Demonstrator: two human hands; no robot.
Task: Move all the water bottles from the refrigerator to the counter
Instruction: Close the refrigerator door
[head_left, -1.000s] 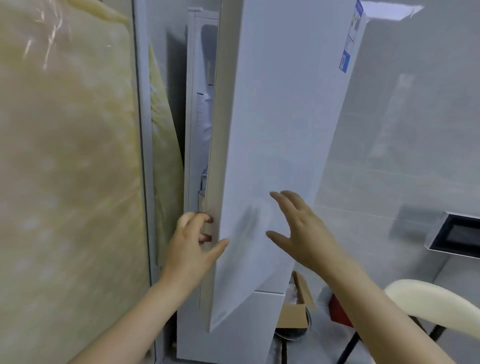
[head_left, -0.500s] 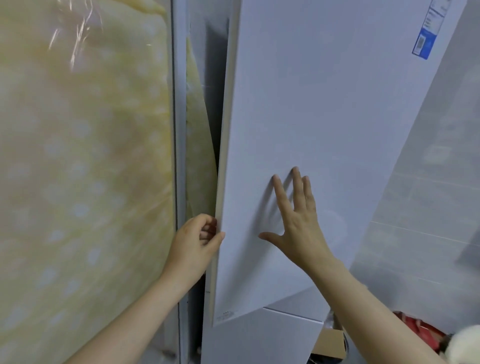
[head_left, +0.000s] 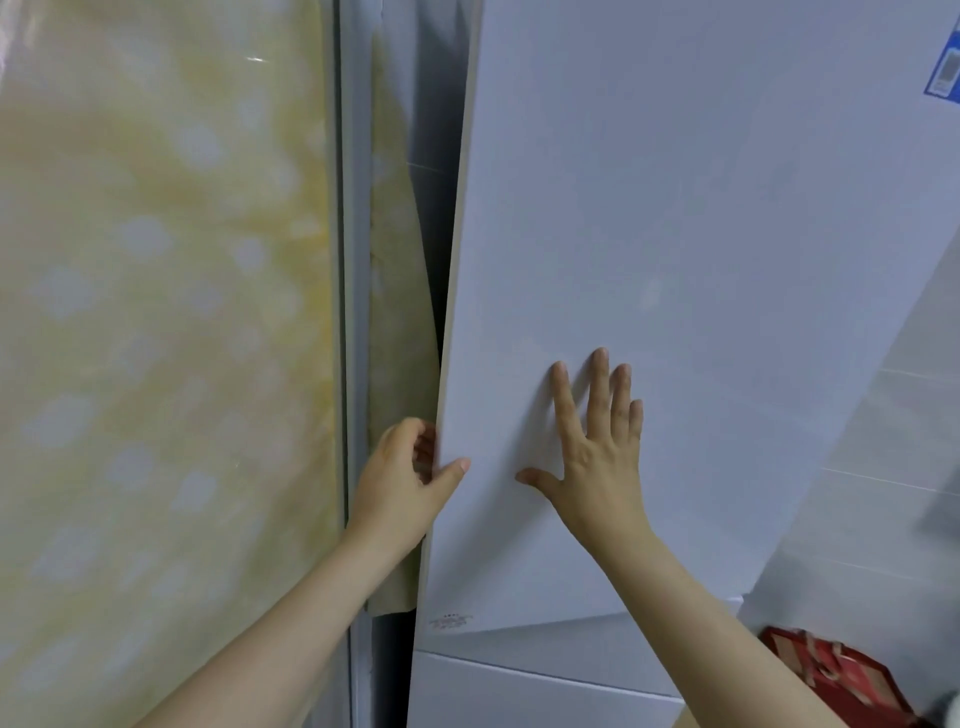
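A yellow patterned wall (head_left: 156, 338) fills the left, then the left hand (head_left: 400, 483) curls its fingers round the edge of the white refrigerator door (head_left: 675, 260), maybe to swing it, with only a thin gap there, and the right hand (head_left: 597, 457) lies flat with fingers spread on the door, and no water bottles show.

2 hands (head_left: 400, 483) (head_left: 597, 457), 1 refrigerator door (head_left: 675, 234), 1 red box (head_left: 831, 670), 1 blue sticker (head_left: 943, 78).

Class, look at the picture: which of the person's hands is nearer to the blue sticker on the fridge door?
The right hand. It lies flat on the fridge door, below and left of the blue sticker. The left hand curls around the door's left edge, farther away.
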